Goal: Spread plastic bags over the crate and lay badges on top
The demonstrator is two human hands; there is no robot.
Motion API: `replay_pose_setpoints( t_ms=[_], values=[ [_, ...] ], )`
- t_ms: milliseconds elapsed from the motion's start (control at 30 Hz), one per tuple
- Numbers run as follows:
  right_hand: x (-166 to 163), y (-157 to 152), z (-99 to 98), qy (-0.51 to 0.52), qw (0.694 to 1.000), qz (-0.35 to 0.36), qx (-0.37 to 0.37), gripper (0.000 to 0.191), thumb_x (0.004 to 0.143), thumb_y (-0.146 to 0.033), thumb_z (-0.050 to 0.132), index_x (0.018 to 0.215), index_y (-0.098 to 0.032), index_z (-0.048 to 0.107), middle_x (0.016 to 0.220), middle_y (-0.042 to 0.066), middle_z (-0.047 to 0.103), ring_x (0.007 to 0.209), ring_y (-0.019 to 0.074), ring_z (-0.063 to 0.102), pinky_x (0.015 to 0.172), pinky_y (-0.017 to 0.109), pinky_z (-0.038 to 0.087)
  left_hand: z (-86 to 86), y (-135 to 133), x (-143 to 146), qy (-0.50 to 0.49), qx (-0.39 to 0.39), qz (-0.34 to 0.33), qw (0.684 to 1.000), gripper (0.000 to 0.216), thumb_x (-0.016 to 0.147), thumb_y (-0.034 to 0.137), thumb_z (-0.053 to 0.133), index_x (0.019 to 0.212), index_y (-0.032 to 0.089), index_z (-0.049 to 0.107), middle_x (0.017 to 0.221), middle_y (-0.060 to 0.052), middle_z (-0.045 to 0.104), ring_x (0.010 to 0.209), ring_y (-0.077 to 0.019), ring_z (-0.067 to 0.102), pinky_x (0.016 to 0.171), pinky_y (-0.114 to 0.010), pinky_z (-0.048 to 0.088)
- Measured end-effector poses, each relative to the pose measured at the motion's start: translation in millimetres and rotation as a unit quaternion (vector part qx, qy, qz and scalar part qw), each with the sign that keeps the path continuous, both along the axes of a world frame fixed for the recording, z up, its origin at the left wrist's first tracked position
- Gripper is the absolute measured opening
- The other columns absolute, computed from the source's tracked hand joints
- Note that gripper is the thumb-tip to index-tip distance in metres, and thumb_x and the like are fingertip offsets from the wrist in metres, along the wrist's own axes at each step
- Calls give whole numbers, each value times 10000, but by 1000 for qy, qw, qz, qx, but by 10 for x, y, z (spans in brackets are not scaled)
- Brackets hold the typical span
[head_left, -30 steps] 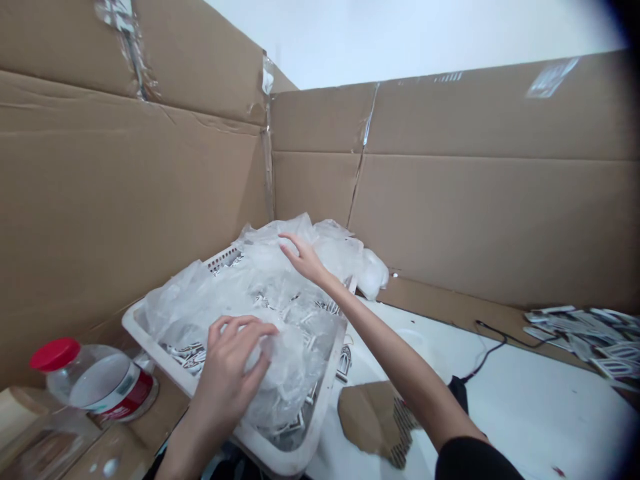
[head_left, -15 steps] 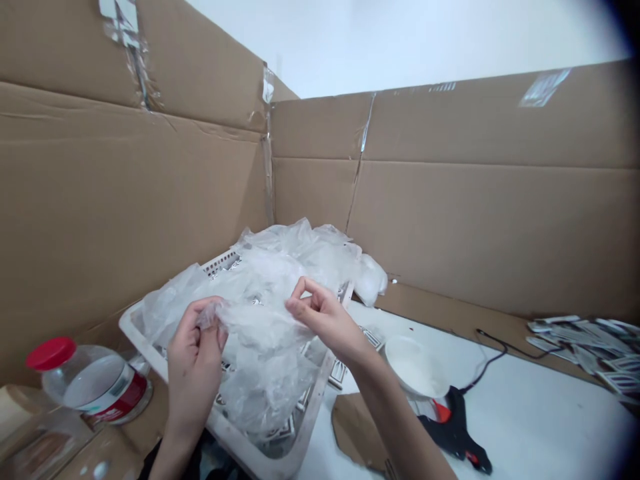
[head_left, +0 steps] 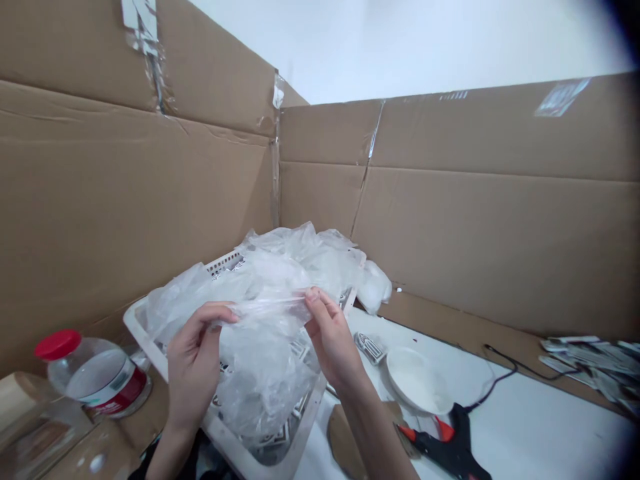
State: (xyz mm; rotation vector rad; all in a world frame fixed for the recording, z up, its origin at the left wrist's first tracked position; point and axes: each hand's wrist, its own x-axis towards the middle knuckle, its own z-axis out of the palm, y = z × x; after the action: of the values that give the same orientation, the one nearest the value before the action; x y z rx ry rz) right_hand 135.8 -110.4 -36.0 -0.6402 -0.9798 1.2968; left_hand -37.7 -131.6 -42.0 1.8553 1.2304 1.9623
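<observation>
A clear plastic bag (head_left: 270, 308) is stretched between my two hands, over a white plastic basket (head_left: 295, 460). My left hand (head_left: 197, 353) pinches the bag's left end between thumb and fingers. At the other end, my right hand (head_left: 333, 337) grips it with the thumb on top. Below and behind lie more crumpled clear plastic bags (head_left: 305, 250) heaped in the basket. Small black-and-white printed pieces (head_left: 277, 437) show beneath the plastic; what most of them are is hidden.
A red-capped clear plastic jar (head_left: 107, 377) stands at left. Right of the basket are a white bowl (head_left: 419, 381), a black-and-orange glue gun (head_left: 453, 443) with its cord, and a cardboard piece (head_left: 345, 443). Flat printed pieces (head_left: 595, 363) are piled far right. Cardboard walls (head_left: 475, 247) enclose the table.
My hands have drawn the plastic bag taut between them. The right hand has turned, with its thumb now uppermost. The view has shifted slightly.
</observation>
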Motion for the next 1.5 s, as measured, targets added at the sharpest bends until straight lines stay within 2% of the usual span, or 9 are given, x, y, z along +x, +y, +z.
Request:
replay_pose_setpoints(
  t_ms=[133, 333, 533, 700, 900, 1100, 1233, 1333, 1500],
  values=[
    [-29, 10, -15, 77, 996, -11, -48, 371, 691, -509, 739, 716, -216, 513, 676, -52, 418, 582, 92, 375, 528, 190, 364, -51, -8, 24, -9, 11, -6, 1000, 173, 852, 145, 504, 756, 214, 630, 772, 18, 639, 777, -143, 593, 729, -215, 456],
    [127, 35, -27, -170, 982, 81, 21, 386, 836, -539, 579, 670, -193, 545, 511, -82, 240, 460, 77, 149, 418, 231, 106, 56, 6, 123, -306, -122, -90, 940, 116, 753, 180, 575, 678, 211, 492, 671, 21, 585, 671, -134, 566, 593, -190, 458],
    [103, -4, 13, -225, 956, -137, 132, 202, 886, -373, 557, 889, -212, 680, 663, -20, 546, 525, 88, 410, 514, 229, 357, 108, -68, 324, -403, -282, -225, 841, 603, 799, 625, 499, 1265, 244, 463, 1139, -96, 637, 997, -256, 613, 779, -374, 523],
    [64, -77, 41, -192, 966, -79, 152, 141, 876, -333, 581, 823, -210, 625, 775, 13, 644, 645, 121, 581, 583, 242, 506, -54, -60, 409, -263, -358, -169, 880, 453, 754, 512, 674, 1045, 175, 593, 972, -65, 666, 884, -207, 621, 739, -276, 500],
    [51, -121, 54, -55, 995, -31, 82, 239, 918, -412, 515, 819, -245, 376, 687, -44, 645, 347, 51, 382, 309, 158, 282, -49, -71, 332, -131, -288, -69, 946, 438, 792, 600, 581, 821, 165, 616, 655, 13, 553, 613, -117, 495, 538, -181, 417],
    [186, -86, 59, -85, 990, -78, 86, 226, 868, -439, 595, 979, -258, 519, 763, -33, 639, 496, 67, 421, 461, 180, 344, -73, -82, 203, -148, -254, -50, 954, 358, 809, 540, 601, 901, 195, 624, 738, 6, 578, 720, -132, 539, 611, -171, 441],
    [289, -39, 28, -148, 986, 57, 50, 548, 727, -541, 702, 1199, -302, 557, 1124, 28, 622, 984, 195, 574, 833, 309, 461, -36, -84, 178, -44, -271, -96, 957, 379, 807, 528, 588, 677, 173, 561, 588, 26, 441, 553, -111, 423, 485, -184, 362],
    [285, -7, 19, -150, 975, 167, -1, 370, 720, -475, 735, 993, -236, 663, 986, 38, 655, 914, 203, 601, 828, 331, 471, -5, -109, 163, 23, -269, -101, 958, 405, 817, 526, 553, 630, 167, 567, 541, 26, 402, 506, -107, 373, 459, -198, 324],
    [261, -4, 86, 7, 1000, 12, -13, 315, 665, -344, 797, 717, -222, 511, 668, -62, 520, 617, 101, 521, 621, 217, 460, -20, -131, 102, 18, -287, -54, 956, 421, 835, 551, 512, 912, 187, 708, 449, 58, 260, 417, -104, 271, 400, -207, 228]
  ],
)
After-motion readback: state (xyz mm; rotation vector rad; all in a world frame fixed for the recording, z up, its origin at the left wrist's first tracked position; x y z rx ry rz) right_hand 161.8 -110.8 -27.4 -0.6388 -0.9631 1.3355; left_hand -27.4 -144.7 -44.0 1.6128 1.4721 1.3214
